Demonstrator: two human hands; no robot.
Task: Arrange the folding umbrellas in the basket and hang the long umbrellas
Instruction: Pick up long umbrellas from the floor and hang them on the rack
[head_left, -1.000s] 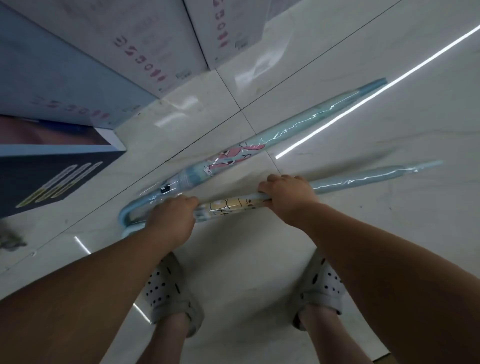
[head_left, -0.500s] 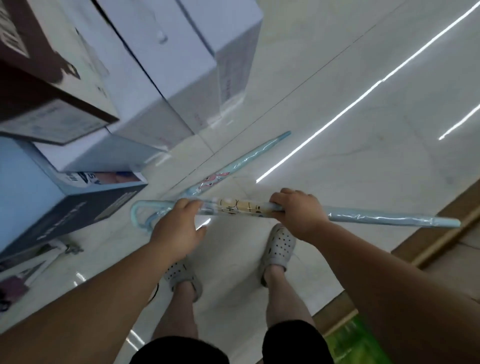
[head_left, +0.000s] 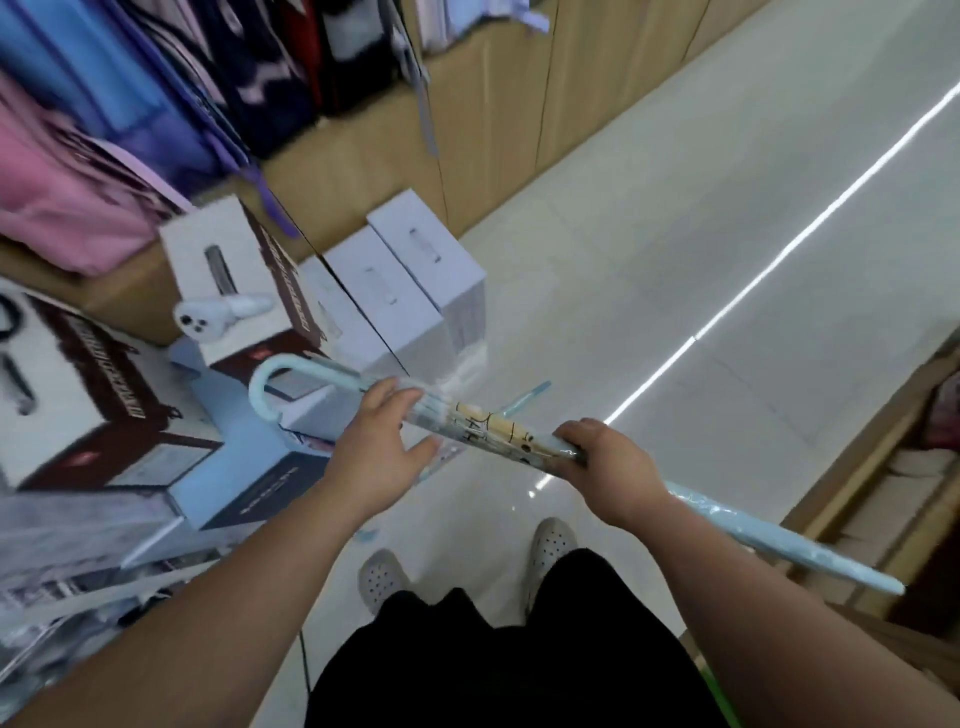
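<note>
I hold a long light-blue umbrella (head_left: 498, 423) in a clear sleeve, with a cartoon print on it, level across my body above the floor. Its hook handle (head_left: 260, 387) points left over the boxes and its tip (head_left: 883, 584) points down to the right. My right hand (head_left: 610, 467) is clenched around the shaft at the middle. Near the handle end, my left hand (head_left: 379, 457) grips it loosely, fingers over the top and thumb below. A second long blue umbrella (head_left: 527, 397) lies on the floor, only its tip end showing behind the held one.
Stacked cartons (head_left: 104, 415) and white boxes (head_left: 410, 280) crowd the left. Bags (head_left: 78, 156) hang above a wooden cabinet wall (head_left: 493, 130). A low wooden shelf (head_left: 883, 493) stands at the right. My feet in white clogs (head_left: 382, 577) stand on the glossy tile floor.
The umbrella has come up from the floor to about waist height as I straightened. Its tip has swung down to the right, and my left hand's hold has loosened.
</note>
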